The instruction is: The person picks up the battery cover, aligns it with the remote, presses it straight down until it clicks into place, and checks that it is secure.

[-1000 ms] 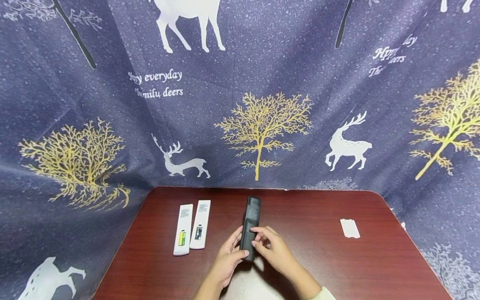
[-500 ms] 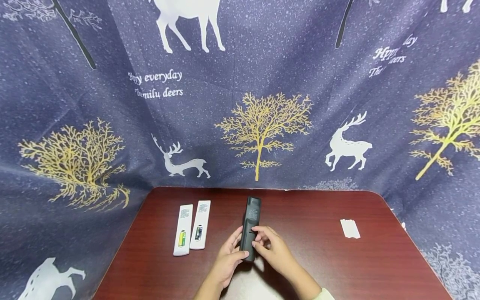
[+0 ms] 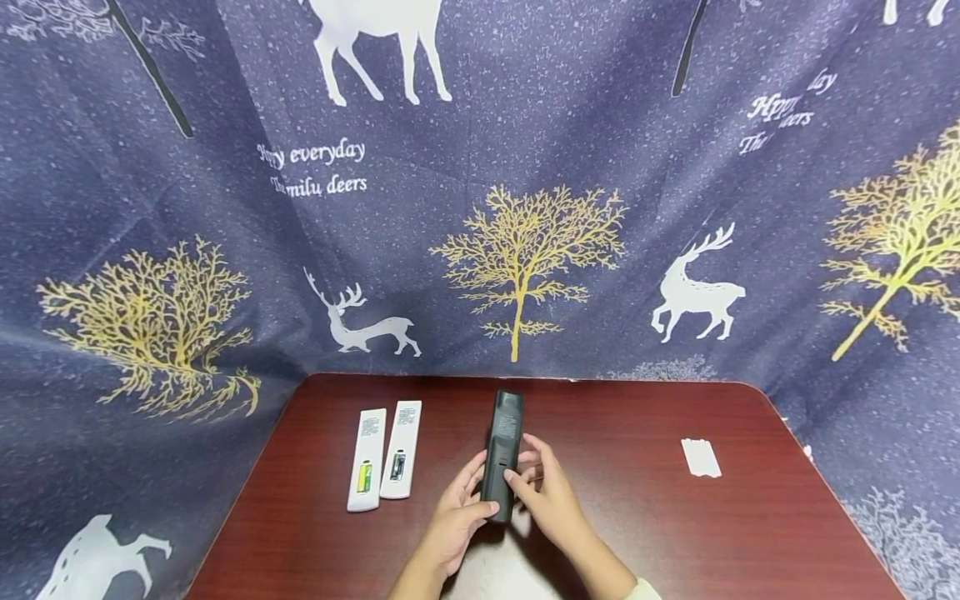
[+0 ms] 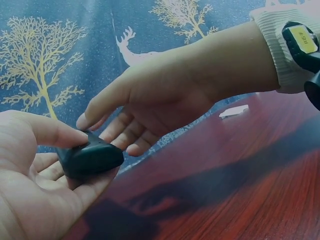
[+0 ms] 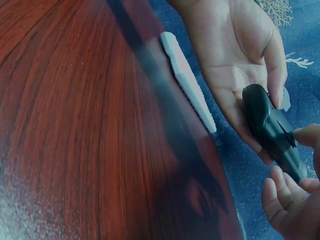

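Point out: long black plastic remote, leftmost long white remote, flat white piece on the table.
Long black plastic remote (image 3: 503, 447): head view, middle of its upward-facing side.
Leftmost long white remote (image 3: 369, 449): head view, bare casing near its middle.
Flat white piece (image 3: 701, 458): head view, centre.

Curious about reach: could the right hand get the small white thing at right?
Probably yes: the right hand touches the black remote, but nothing visible blocks its way to the small white thing.

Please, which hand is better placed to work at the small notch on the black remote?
Probably the right hand: its thumb is beside the notch, while the left hand grips the black remote.
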A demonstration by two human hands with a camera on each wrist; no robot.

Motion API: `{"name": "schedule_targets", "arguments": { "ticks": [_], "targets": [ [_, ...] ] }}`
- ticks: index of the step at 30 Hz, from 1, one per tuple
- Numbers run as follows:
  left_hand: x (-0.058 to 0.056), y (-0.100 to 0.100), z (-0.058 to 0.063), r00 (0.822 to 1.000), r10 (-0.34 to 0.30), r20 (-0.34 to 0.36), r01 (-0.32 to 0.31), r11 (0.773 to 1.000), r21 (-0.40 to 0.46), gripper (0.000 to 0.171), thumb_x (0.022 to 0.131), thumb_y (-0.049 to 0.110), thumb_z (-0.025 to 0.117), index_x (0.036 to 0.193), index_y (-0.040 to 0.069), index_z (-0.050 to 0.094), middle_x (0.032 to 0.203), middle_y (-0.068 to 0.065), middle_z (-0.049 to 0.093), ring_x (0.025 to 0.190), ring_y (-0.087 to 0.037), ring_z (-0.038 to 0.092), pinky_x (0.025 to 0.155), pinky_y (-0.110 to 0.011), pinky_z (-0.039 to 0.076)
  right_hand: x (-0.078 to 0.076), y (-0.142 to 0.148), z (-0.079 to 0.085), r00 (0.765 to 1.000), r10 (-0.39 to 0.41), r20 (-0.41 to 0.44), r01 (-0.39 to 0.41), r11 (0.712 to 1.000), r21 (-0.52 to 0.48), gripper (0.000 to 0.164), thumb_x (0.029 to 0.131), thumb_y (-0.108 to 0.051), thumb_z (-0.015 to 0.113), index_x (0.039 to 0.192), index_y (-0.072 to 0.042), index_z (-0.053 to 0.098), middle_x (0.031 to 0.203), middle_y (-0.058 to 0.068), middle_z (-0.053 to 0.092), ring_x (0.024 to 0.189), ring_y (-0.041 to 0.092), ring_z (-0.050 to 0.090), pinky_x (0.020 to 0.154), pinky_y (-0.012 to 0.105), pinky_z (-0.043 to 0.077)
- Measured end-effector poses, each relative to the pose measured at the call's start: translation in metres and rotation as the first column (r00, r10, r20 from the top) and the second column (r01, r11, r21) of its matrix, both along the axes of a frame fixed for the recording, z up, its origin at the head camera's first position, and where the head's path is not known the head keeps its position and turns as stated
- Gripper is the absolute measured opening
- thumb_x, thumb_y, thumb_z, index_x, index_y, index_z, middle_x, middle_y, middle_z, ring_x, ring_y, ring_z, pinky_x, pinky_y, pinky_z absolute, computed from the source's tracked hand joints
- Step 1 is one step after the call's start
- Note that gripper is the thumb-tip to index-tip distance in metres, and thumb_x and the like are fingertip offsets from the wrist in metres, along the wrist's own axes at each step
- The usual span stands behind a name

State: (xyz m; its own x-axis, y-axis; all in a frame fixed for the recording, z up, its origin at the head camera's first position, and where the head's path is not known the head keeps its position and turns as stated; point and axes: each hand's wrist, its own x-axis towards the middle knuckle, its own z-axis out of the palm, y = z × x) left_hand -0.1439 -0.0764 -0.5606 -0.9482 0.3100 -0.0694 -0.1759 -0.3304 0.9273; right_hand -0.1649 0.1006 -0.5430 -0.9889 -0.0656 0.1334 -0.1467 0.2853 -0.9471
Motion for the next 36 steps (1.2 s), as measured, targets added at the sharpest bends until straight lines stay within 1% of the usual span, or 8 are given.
{"name": "schedule_targets", "arguments": {
  "ticks": [2, 5, 10, 13, 18, 26, 31, 36],
  "targets": [
    [0.0004, -0.0004, -0.0003, 1.000, -0.008, -0.010, 0.008, 1.000, 0.002, 0.085, 0.086, -0.006, 0.060, 0.161, 0.011, 0.025, 0.160, -0.023, 0.033, 0.118, -0.018, 0.065, 0.091, -0.029, 0.055, -0.0001, -0.0008, -0.0005, 0.999, 0.006, 0.046, -0.005, 1.000, -0.020, 0.069, 0.091, -0.016, 0.074, 0.150, -0.010, 0.040, 0.116, 0.016, 0.064, 0.079, 0.008, 0.061, 0.064, 0.023, 0.055],
    [0.0013, -0.0007, -0.0005, 1.000, -0.018, -0.014, 0.018, 1.000, 0.005, 0.086, 0.085, -0.007, 0.060, 0.161, 0.010, 0.024, 0.161, -0.024, 0.031, 0.120, -0.017, 0.064, 0.091, -0.028, 0.055, 0.0000, -0.0017, -0.0011, 0.995, 0.009, 0.099, -0.004, 0.999, -0.053, 0.070, 0.092, -0.018, 0.074, 0.153, -0.012, 0.039, 0.113, 0.014, 0.066, 0.080, 0.008, 0.062, 0.065, 0.022, 0.054],
    [0.0026, 0.0006, 0.0001, 1.000, -0.014, 0.000, 0.014, 1.000, 0.008, 0.085, 0.086, -0.008, 0.059, 0.161, 0.011, 0.025, 0.162, -0.023, 0.030, 0.123, -0.017, 0.061, 0.093, -0.029, 0.054, 0.0004, -0.0024, -0.0018, 0.991, 0.012, 0.130, 0.002, 0.993, -0.114, 0.069, 0.092, -0.017, 0.073, 0.153, -0.011, 0.040, 0.107, 0.011, 0.067, 0.080, 0.009, 0.061, 0.065, 0.021, 0.053],
    [0.0025, 0.0023, 0.0005, 1.000, -0.006, 0.005, 0.006, 1.000, 0.009, 0.081, 0.090, -0.004, 0.060, 0.161, 0.010, 0.025, 0.162, -0.024, 0.030, 0.124, -0.017, 0.060, 0.095, -0.030, 0.053, 0.0005, -0.0026, -0.0016, 0.990, 0.017, 0.137, 0.000, 0.992, -0.127, 0.069, 0.092, -0.016, 0.073, 0.153, -0.011, 0.040, 0.108, 0.011, 0.067, 0.079, 0.009, 0.062, 0.064, 0.023, 0.054],
    [0.0012, 0.0039, -0.0002, 1.000, 0.007, 0.013, -0.007, 1.000, 0.010, 0.074, 0.095, 0.000, 0.058, 0.160, 0.008, 0.025, 0.161, -0.024, 0.031, 0.122, -0.016, 0.061, 0.095, -0.032, 0.054, -0.0001, -0.0018, -0.0012, 0.990, 0.024, 0.138, -0.009, 0.994, -0.108, 0.070, 0.091, -0.016, 0.074, 0.152, -0.011, 0.040, 0.106, 0.014, 0.067, 0.079, 0.009, 0.062, 0.066, 0.022, 0.054],
    [0.0010, 0.0039, -0.0023, 1.000, 0.005, 0.014, -0.005, 1.000, -0.001, 0.073, 0.095, 0.001, 0.058, 0.160, 0.008, 0.026, 0.161, -0.024, 0.032, 0.121, -0.016, 0.061, 0.094, -0.032, 0.054, 0.0003, -0.0009, -0.0005, 0.990, 0.029, 0.136, -0.015, 0.995, -0.104, 0.071, 0.091, -0.016, 0.074, 0.153, -0.012, 0.040, 0.106, 0.014, 0.067, 0.079, 0.009, 0.061, 0.068, 0.020, 0.051],
    [0.0003, 0.0044, -0.0044, 1.000, 0.003, 0.010, -0.003, 1.000, 0.010, 0.073, 0.095, 0.000, 0.058, 0.160, 0.008, 0.025, 0.161, -0.024, 0.032, 0.119, -0.016, 0.062, 0.093, -0.033, 0.054, -0.0001, -0.0011, -0.0009, 0.990, 0.030, 0.138, -0.012, 0.992, -0.124, 0.072, 0.091, -0.015, 0.074, 0.153, -0.011, 0.039, 0.107, 0.013, 0.066, 0.079, 0.008, 0.060, 0.068, 0.020, 0.051],
    [0.0004, 0.0050, -0.0051, 1.000, 0.001, 0.007, -0.001, 1.000, 0.015, 0.073, 0.095, 0.000, 0.057, 0.160, 0.008, 0.025, 0.161, -0.024, 0.032, 0.119, -0.017, 0.063, 0.093, -0.033, 0.054, 0.0004, -0.0008, 0.0021, 0.989, 0.031, 0.146, -0.015, 0.994, -0.112, 0.071, 0.091, -0.016, 0.074, 0.153, -0.012, 0.039, 0.107, 0.014, 0.066, 0.080, 0.009, 0.060, 0.069, 0.020, 0.051]
  ]
}}
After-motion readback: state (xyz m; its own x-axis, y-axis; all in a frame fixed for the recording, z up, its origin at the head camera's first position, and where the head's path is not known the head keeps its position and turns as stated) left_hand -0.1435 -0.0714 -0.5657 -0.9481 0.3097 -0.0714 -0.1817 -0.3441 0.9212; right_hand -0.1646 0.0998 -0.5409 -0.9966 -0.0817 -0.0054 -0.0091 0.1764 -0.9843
